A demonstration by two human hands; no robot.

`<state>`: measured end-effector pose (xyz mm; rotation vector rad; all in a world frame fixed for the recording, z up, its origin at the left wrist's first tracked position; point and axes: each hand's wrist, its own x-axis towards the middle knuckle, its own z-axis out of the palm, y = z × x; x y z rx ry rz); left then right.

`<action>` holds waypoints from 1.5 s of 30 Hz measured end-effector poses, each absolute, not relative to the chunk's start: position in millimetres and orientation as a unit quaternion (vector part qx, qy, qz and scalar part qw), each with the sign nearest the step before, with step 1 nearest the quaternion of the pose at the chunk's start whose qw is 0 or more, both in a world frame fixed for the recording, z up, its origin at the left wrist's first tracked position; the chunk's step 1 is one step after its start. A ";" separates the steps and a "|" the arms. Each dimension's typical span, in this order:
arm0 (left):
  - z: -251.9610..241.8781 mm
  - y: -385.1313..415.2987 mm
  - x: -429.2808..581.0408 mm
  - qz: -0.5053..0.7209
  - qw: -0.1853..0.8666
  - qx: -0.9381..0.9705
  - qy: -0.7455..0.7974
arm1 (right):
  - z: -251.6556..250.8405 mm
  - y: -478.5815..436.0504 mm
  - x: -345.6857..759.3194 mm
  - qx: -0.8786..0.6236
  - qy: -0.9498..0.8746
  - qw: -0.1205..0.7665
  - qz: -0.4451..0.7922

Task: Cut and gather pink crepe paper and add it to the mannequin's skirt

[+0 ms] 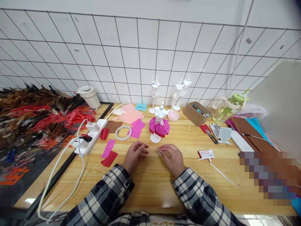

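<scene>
Left hand (134,154): fingertips pinched, perhaps on something tiny
Right hand (172,158): likewise, near desk (150,191) front edge
Dress form (159,124): light, skirt fragile; grip base

"Where does the camera sit?"

"On my head, facing forward and tipped down at the counter (150,185). The mannequin in the pink skirt (159,124) stands close to the middle of the view."

"How near is it?"

"Near. My left hand (134,154) and right hand (171,157) lie just on my side of the mannequin, with my plaid sleeves (110,191) at the bottom edge. Beyond the mannequin the tiled wall (131,53) fills the upper half, its lines bowed by the wide lens."
</scene>
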<state>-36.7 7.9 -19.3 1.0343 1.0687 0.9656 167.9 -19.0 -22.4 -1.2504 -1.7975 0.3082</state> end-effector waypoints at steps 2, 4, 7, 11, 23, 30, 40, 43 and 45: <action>-16.8 7.1 -38.0 0.414 0.551 0.547 0.475 | -23.6 -19.3 173.9 -0.500 -0.740 0.435 0.118; -13.8 5.3 -37.1 0.386 0.461 0.662 0.448 | -24.0 -21.4 176.4 -0.490 -0.759 0.413 0.115; -10.2 2.7 -32.2 0.340 0.362 0.770 0.400 | -22.3 -25.8 174.7 -0.475 -0.783 0.383 0.116; -10.0 2.1 -27.7 0.313 0.331 0.807 0.376 | -20.3 -28.5 172.6 -0.468 -0.793 0.372 0.121; -3.2 -5.3 -22.4 0.203 0.379 0.874 0.225 | -23.8 -45.2 194.8 -0.416 -0.804 0.370 0.209; -2.7 0.4 -16.6 0.285 0.326 0.837 0.334 | -10.5 -14.9 262.8 -0.539 -0.755 0.328 0.177; -20.4 -6.6 49.2 0.245 0.320 0.875 0.268 | -28.7 18.9 291.2 -0.553 -0.803 0.198 0.099; -26.7 -6.4 58.5 0.233 0.303 0.885 0.266 | -31.4 18.2 291.9 -0.554 -0.805 0.190 0.096; -28.4 -6.0 62.4 0.226 0.301 0.885 0.273 | -32.0 17.8 293.2 -0.553 -0.807 0.183 0.090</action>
